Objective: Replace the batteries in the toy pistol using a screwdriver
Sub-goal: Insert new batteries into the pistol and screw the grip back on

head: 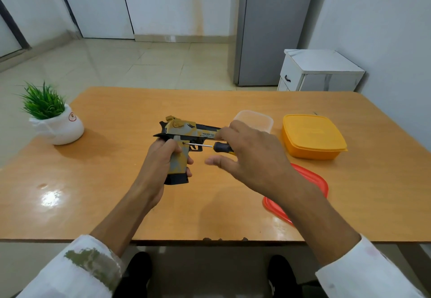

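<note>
while the left hand [163, 157] wraps the grip of the pistol [184, 132], holding it above the surface [116, 181] with muzzle to the right, the right hand [251, 155] pinches the screwdriver [220, 146] by its handle, thumb loose below. the shaft lies level, pointing left, tip at a screw high on the grip beside the trigger. a clear tub [255, 118], a yellow tub [312, 136] and a red lid [320, 181] crowd the right; more room lies left.
</note>
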